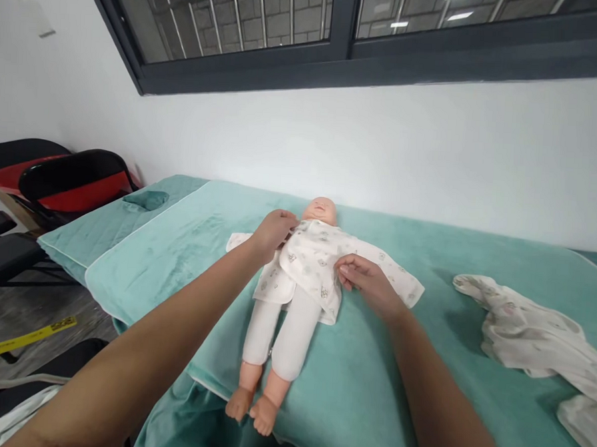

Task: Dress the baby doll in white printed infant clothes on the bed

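because the doll (298,323) lies face-up, left hand (274,233) and right hand (369,280) easily reach its shirt (313,257), fingers bent, pinching unclear.

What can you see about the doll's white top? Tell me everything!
The white top looks like thin, soft cloth with little scattered pictures, too small to make out. It's on the doll, which lies face up on the green cover. One front flap seems to overlap the other. A long sleeve stretches out toward the picture's right; the other is partly hidden. The left hand seems to touch it near the neck, the right hand its side.
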`<state>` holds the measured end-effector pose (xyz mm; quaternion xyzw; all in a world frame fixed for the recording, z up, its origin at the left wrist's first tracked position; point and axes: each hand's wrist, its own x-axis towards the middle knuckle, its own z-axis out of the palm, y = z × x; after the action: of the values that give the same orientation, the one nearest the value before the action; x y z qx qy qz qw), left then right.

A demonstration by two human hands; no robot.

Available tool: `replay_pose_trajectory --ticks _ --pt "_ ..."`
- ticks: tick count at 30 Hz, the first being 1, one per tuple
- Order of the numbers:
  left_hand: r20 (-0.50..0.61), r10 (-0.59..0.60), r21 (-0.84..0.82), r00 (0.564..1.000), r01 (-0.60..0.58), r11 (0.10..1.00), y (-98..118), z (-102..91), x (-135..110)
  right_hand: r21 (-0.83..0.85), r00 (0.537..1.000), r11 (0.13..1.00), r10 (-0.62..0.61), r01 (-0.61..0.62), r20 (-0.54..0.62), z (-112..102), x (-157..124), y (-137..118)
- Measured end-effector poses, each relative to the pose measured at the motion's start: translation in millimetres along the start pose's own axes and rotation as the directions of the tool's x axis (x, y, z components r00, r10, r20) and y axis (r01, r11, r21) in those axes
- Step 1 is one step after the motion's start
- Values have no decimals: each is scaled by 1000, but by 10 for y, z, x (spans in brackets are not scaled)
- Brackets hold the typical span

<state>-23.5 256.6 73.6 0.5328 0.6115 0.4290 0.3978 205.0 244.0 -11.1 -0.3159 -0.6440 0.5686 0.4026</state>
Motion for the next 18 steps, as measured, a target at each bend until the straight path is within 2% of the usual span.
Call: replay_pose_trajectory --ticks 3,7,9,11,14,18 --pt "62 -134 101 989 128 987 -125 -23 -113 -13 1000 1000 -6 6 -24 -35 -4 0" --pt "136 -61 324 989 14 946 -217 -6 -409 -42 999 999 -4 1 -54 -64 3 31" --pt "175 -50 354 983 -15 935 -226 -22 -551 -76 997 997 14 -19 -71 -52 3 81" --pt "208 -75 337 975 0 941 -226 -67 -660 -166 991 985 21 -43 -135 -26 -26 153" --pt "188 -85 281 978 30 959 -253 -178 -747 -338 950 937 -22 -88 -311 -2 -189 260" --pt "102 6 234 995 -30 972 -449 -354 -724 -493 857 855 -128 -159 -499 -103 -701 317"
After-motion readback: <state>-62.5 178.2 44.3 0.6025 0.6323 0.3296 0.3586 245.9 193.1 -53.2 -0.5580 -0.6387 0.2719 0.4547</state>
